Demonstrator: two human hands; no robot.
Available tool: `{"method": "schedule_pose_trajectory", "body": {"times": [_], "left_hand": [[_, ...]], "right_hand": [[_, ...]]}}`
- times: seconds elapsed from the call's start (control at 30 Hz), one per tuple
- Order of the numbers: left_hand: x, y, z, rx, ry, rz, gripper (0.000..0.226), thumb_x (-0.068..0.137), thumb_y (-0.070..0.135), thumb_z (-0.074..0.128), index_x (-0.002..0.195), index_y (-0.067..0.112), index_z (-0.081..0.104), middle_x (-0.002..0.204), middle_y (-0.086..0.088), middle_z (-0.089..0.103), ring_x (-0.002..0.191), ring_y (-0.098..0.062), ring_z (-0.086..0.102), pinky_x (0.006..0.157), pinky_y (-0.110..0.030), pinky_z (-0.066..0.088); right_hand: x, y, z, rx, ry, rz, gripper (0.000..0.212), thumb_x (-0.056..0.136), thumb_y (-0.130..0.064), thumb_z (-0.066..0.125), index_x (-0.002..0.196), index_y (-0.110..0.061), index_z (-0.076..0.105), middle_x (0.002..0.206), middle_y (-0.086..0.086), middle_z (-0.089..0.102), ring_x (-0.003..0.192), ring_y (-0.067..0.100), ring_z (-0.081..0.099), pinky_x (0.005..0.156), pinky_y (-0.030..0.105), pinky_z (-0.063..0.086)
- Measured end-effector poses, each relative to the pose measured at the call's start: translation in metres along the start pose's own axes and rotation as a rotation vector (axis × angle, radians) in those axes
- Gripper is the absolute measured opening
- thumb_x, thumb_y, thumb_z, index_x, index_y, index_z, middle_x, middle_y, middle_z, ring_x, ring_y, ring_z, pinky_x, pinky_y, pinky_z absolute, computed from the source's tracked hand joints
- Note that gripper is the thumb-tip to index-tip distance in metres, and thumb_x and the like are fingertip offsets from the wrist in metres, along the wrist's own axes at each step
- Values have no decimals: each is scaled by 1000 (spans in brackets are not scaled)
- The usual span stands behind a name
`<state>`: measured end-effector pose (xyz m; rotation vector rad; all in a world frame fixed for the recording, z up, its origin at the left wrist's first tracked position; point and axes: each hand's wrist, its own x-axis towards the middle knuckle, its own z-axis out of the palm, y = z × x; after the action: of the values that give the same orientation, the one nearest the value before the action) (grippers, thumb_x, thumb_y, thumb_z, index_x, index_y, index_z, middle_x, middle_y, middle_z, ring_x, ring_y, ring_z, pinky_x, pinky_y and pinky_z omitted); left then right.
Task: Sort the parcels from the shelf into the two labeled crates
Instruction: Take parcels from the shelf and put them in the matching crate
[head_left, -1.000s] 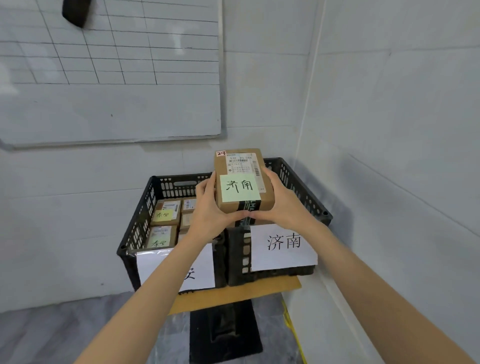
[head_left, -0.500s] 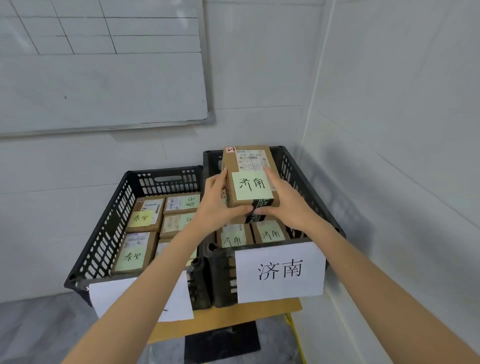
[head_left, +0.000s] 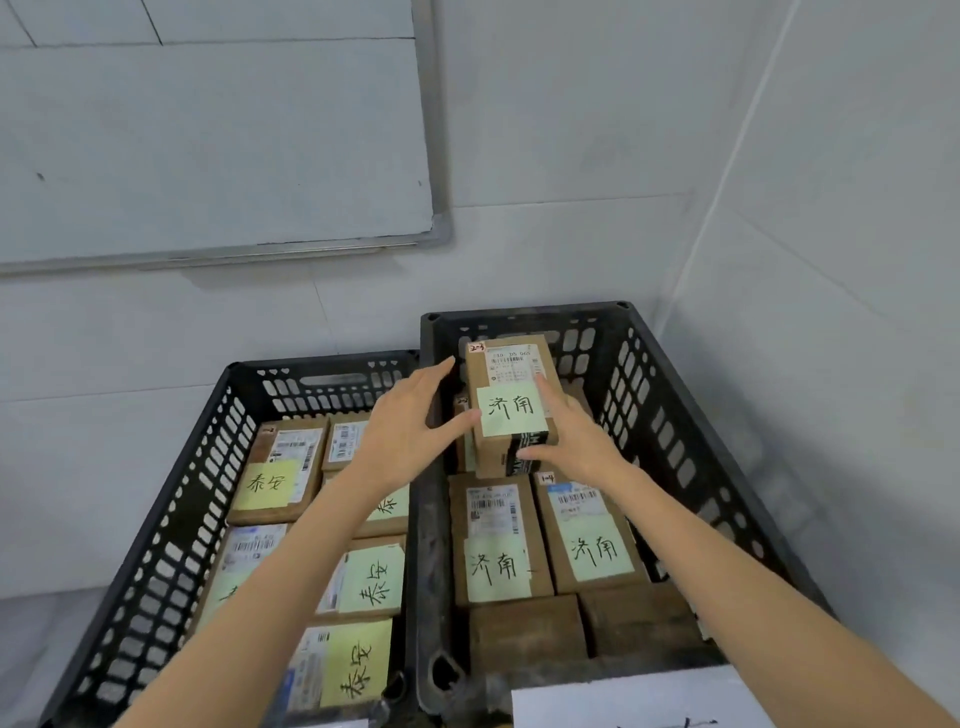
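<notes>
The held parcel sits just right of the frame's centre, over the far half of the right crate. Its pale green handwritten note faces up. Whether it already rests on the boxes under it cannot be told.

The right grip has hold of it: the thumb crosses the near end at the black tape, and the fingers lie along the right edge and top. The left grip is spread wide with straight fingers. Only its thumb tip touches the parcel's left edge, beside the note.

Lower in the same crate lie two more noted parcels side by side, with two plain brown boxes below them. A white sheet hangs at the crate's near rim, at the bottom edge of the frame.

The left crate, at lower left, touches the right one. It holds several parcels with yellow or green notes bearing different characters. A whiteboard fills the upper left, on a white wall.
</notes>
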<state>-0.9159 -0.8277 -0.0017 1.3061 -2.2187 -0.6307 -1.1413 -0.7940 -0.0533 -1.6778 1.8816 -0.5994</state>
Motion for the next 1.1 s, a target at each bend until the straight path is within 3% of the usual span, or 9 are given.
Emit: {"method": "schedule_pose_trajectory", "body": {"times": [0.1,0.2,0.4,0.63,0.87,1.0,1.1], "left_hand": [[16,-17,3,13,16,-5,70,91,52,55,151,27,29,153,5,36,140,-14,32,114,-35,25],[28,-32,5,14,10,-23,68,91,51,56,150,27,31,152,6,38,139,-14,32,116,-38,27],[44,-52,3,27,13,-27,65,91,51,56,147,26,37,149,5,42,138,-14,35,115,-45,28],[47,-57,6,-27,-4,-41,61,91,48,57,145,26,40,148,7,43,137,-12,36,114,-39,30],[38,-50,-5,-26,23,-41,57,92,44,58,144,26,42,144,6,47,134,-13,39,111,-36,32],[22,-41,-19,-43,43,-48,58,93,43,58,145,26,40,145,6,45,134,-14,39,111,-35,32],[3,-30,-30,-31,58,-61,60,93,43,57,147,26,37,148,4,43,137,-16,36,113,-40,32]], "right_hand": [[26,8,25,17,-12,11,110,82,-28,78,157,-31,-1,158,5,22,143,25,27,113,47,34],[44,13,45,-45,3,30,109,81,-30,78,157,-33,0,158,5,23,140,26,32,106,49,41],[63,20,66,-34,-3,67,107,80,-31,79,156,-37,3,159,4,20,142,26,31,107,52,40],[71,24,70,-79,-11,69,107,79,-36,80,155,-38,4,156,4,24,137,26,37,102,48,45],[70,15,48,-200,-160,95,119,75,-43,82,156,-35,-5,164,6,-14,150,34,9,116,52,27],[62,-4,21,-194,-135,35,114,80,-40,78,157,-32,-5,165,9,0,150,33,12,117,54,26],[47,-25,0,-176,-60,-33,101,86,-42,71,158,-29,1,163,9,15,146,30,27,113,49,34]]}}
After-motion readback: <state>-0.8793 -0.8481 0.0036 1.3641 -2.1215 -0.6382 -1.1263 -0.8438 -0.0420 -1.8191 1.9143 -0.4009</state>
